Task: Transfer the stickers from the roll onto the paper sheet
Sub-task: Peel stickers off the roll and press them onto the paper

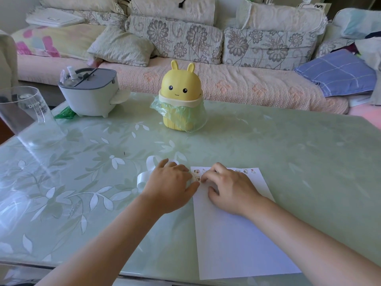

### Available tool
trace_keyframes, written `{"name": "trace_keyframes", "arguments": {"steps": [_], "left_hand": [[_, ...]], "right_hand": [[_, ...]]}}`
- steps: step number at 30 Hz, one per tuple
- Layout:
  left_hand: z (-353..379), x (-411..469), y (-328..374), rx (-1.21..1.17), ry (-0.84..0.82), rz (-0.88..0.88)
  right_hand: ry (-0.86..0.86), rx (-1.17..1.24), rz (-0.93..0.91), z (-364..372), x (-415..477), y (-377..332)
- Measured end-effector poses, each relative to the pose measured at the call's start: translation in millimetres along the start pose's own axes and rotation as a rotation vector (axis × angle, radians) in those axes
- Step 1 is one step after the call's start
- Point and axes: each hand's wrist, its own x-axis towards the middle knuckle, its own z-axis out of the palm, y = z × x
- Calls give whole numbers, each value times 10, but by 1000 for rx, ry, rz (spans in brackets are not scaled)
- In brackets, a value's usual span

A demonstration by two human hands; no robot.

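At the far left edge of the green, leaf-patterned table top [86, 188], a clear plastic cup [24, 118] printed with "Drink" is seen standing, and behind it a grey-lidded white appliance [88, 93] is set, with a scrap of green plastic film [65, 114] tucked at its foot. Further right, towards the far middle of the table, a yellow rabbit-eared desktop bin [180, 93] is placed upright, and a pale green liner bag [185, 114] is bunched round its waist. Near the front, a loose white strip of the sticker roll [143, 179] is curled on the table, and most of it is covered by the left hand [171, 185], which is laid palm down on it with the thumb stretched to the edge of the sheet; whether the strip is gripped cannot be told. Just beside it, the right hand [229, 187] is rested on the white paper sheet [239, 240], its bent fingertips pressed to the paper with nothing held between them. A row of small cartoon stickers [245, 171] is already stuck along the sheet's far edge, and another sits just below it at the left corner. Behind the table a floral-cushioned sofa [185, 40] is stretched, and a blue checked cloth [338, 73] is laid at its right end
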Motion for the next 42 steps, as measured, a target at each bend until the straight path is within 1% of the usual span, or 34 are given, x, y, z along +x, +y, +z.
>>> {"name": "trace_keyframes", "arguments": {"steps": [2, 5, 7, 9, 11, 13, 18, 20, 23, 25, 27, 31, 37, 39, 42], "left_hand": [[-79, 0, -50, -47, 74, -5], [-250, 11, -147, -139, 189, -22], [-391, -4, -210, -226, 261, -70], [-510, -32, -292, -344, 281, -152], [-582, -62, -397, -408, 260, -220], [-610, -98, -518, -396, 221, -247], [-543, -194, -673, -245, -11, -258], [-500, -189, -635, -255, -15, -286], [-433, -154, -543, -283, -12, -338], [-385, -130, -484, -338, -21, -351], [-346, -106, -446, -390, -25, -340], [-331, -70, -405, -461, -24, -325], [-395, -37, -359, -680, 16, -450], [-418, -40, -346, -773, 5, -496], [-484, -38, -309, -1006, 3, -595]], "right_hand": [[-20, 34, 35, -39, 57, -38], [11, 141, 65, -109, 150, -139], [49, 247, 85, -142, 211, -237], [67, 343, 107, -155, 273, -346], [69, 401, 115, -149, 324, -444], [76, 431, 119, -139, 364, -520], [99, 394, 114, -103, 449, -629], [96, 386, 153, -72, 501, -641], [46, 420, 262, -8, 594, -629], [23, 462, 303, 23, 628, -625], [31, 508, 307, 25, 647, -640], [50, 744, 320, -21, 652, -667], [111, 999, 315, -122, 615, -672], [139, 1022, 312, -152, 597, -675], [153, 1020, 253, -182, 585, -677]]}}
